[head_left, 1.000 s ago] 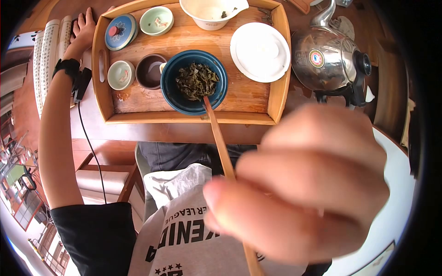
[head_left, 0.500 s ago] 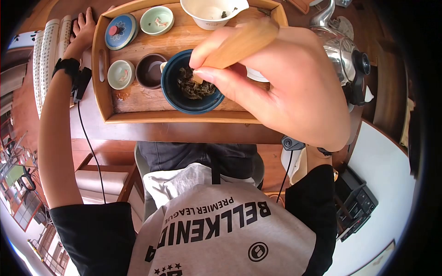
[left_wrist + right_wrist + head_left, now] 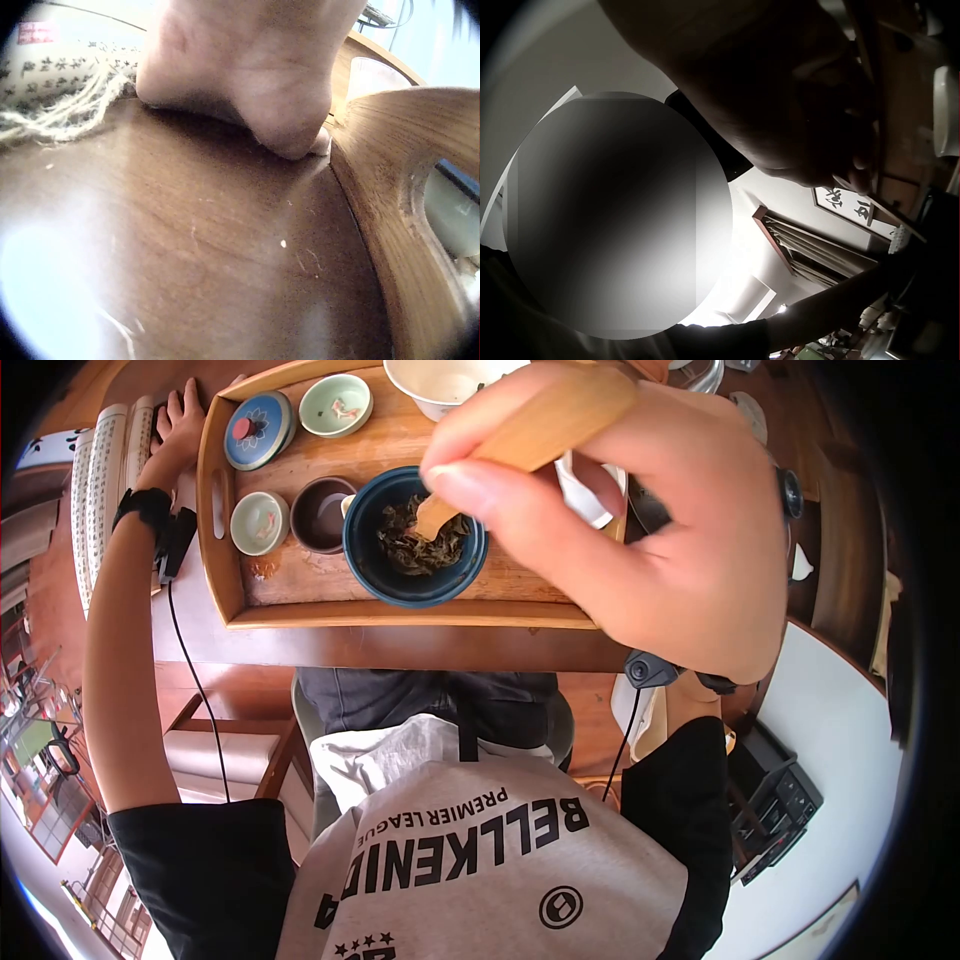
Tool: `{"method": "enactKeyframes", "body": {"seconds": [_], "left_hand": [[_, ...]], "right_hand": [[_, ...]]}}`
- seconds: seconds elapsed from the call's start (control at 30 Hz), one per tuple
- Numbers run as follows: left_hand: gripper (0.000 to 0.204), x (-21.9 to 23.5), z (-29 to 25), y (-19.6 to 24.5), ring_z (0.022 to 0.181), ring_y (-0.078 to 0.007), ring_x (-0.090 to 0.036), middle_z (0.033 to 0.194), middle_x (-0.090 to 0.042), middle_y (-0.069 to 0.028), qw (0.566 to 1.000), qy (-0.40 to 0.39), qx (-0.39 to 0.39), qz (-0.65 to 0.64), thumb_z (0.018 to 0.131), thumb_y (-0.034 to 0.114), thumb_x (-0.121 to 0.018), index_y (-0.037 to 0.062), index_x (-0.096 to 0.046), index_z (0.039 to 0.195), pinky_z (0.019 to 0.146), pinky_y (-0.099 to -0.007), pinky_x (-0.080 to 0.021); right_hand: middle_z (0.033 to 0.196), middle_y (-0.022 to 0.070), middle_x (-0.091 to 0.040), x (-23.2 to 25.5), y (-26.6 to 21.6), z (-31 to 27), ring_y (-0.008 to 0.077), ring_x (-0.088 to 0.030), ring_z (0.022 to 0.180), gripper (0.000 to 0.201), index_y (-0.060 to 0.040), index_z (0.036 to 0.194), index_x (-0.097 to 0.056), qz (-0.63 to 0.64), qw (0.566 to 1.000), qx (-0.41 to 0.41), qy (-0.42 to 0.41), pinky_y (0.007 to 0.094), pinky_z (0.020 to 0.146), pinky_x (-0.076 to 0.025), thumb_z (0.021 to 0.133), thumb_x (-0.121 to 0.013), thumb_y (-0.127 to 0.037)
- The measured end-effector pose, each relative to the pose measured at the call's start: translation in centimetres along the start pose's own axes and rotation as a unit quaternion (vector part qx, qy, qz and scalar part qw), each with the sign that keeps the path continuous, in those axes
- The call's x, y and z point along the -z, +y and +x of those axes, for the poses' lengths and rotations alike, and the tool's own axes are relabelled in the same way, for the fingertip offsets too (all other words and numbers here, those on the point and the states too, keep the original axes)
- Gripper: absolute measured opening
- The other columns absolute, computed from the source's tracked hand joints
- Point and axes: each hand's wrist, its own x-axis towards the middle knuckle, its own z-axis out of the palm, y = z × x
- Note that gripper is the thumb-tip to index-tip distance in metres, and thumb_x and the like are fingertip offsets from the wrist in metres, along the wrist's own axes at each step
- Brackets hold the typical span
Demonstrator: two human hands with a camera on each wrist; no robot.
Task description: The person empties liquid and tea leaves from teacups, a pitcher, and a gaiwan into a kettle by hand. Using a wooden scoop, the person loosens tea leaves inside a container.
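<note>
A wooden stick with a broad upper end is pinched between the thumb and fingers of the right hand. Its lower tip reaches among dark, wet-looking leaves inside a blue bowl on the wooden tray. In the right wrist view the right hand is dark, with a thin part of the stick showing past its fingers. The left hand rests with fingers spread on the table, left of the tray; the left wrist view shows the left hand beside the tray's wall.
On the tray are a blue lid, two pale green cups, a brown cup, a white spouted bowl and a white lid, partly hidden. Bamboo scrolls lie at the left. A metal kettle stands right, mostly covered.
The right hand, close to the camera a second ago, has moved over the bowl, turning the stick's broad end upward. Since half a second ago it has shifted slightly right. The left hand stays put.
</note>
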Motion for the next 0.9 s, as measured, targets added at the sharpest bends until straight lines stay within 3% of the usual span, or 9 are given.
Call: {"method": "enactKeyframes", "body": {"seconds": [0.5, 0.7, 0.77, 0.9], "left_hand": [[0.091, 0.9, -0.5, 1.0, 0.149, -0.0368, -0.003, 0.164, -0.002, -0.0078, 1.000, -0.007, 0.015, 0.005, 0.083, 0.063, -0.055, 0.0335, -0.006, 0.155, 0.110, -0.0680, -0.010], [0.091, -1.0, 0.8, -0.8, 0.149, -0.0370, -0.003, 0.164, -0.002, -0.0078, 1.000, 0.006, -0.007, -0.012, 0.083, 0.063, -0.054, 0.0331, -0.006, 0.155, 0.111, -0.0671, -0.010], [0.091, -2.4, 2.0, -2.0, 0.149, -0.0372, -0.003, 0.164, -0.002, -0.0080, 0.999, 0.009, -0.022, 0.035, 0.083, 0.063, -0.054, 0.0332, -0.006, 0.155, 0.111, -0.0671, -0.010], [0.092, 0.1, 0.0, 0.1, 0.149, -0.0372, -0.003, 0.164, -0.002, -0.0083, 1.000, 0.006, -0.004, -0.011, 0.083, 0.064, -0.055, 0.0334, -0.006, 0.155, 0.111, -0.0671, -0.010]], "right_hand": [[0.084, 0.0070, -0.069, 0.4, -1.2, 0.6, 0.0152, -0.061, 0.061, 0.013, -0.0023, 0.095, -0.069, 0.007, 1.000, -0.019, -0.006, 0.0273, 0.056, -0.048, 0.082, -0.073, -0.001], [0.084, 0.0069, -0.069, 0.9, -1.3, 0.3, 0.0151, -0.061, 0.062, 0.013, -0.0023, 0.094, -0.069, 0.012, 0.999, -0.031, -0.008, 0.0272, 0.056, -0.048, 0.082, -0.073, -0.001], [0.084, 0.0069, -0.069, 1.0, -1.2, 0.2, 0.0151, -0.061, 0.062, 0.013, -0.0023, 0.094, -0.069, 0.014, 0.999, -0.034, -0.010, 0.0271, 0.056, -0.048, 0.082, -0.073, -0.001], [0.084, 0.0069, -0.069, 1.3, -1.4, 0.3, 0.0150, -0.061, 0.062, 0.013, -0.0023, 0.094, -0.069, 0.015, 0.999, -0.038, -0.011, 0.0270, 0.056, -0.048, 0.082, -0.073, -0.001]]}}
